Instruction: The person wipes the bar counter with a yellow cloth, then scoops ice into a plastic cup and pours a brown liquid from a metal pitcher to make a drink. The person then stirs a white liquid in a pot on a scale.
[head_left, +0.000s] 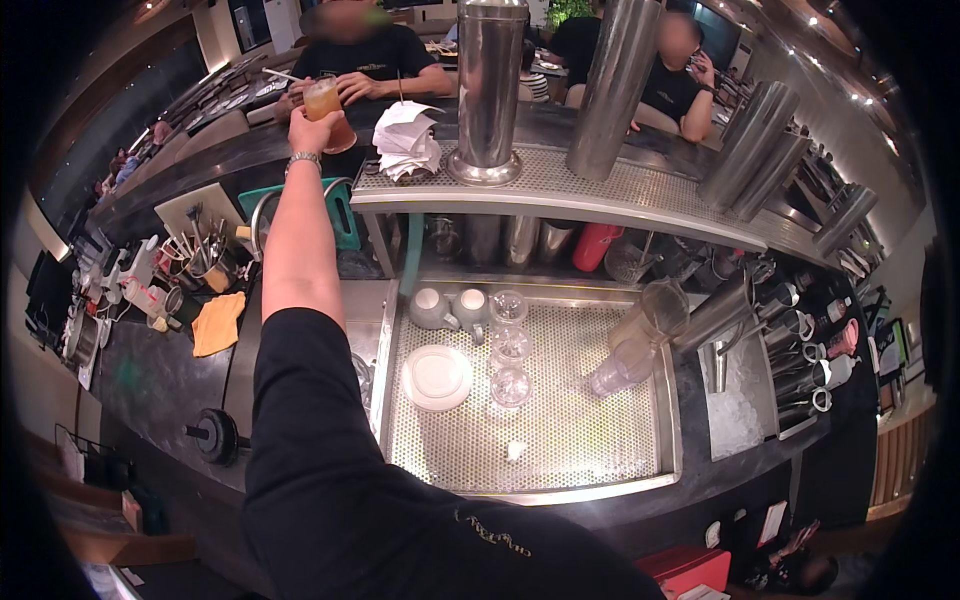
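My left hand (311, 131) reaches far forward over the bar and is closed around a tall glass of amber iced drink (322, 101). Across the counter, a person in a black T-shirt has both hands close to the glass, with a pale straw beside them. A stack of paper slips on a spike (406, 140) stands just right of my hand. Below, the perforated steel drain tray (570, 450) holds two grey mugs (429, 307), upturned clear glasses (511, 345), white saucers (437, 377) and clear plastic pitchers (660, 311). My right hand is out of view.
A raised steel shelf (555, 199) carries tall metal cylinders (489, 90). On the left are a curved faucet (259, 225), a utensil holder (217, 274) and an orange cloth (218, 324). An ice bin (735, 420) lies at right. Another person stands beyond the bar.
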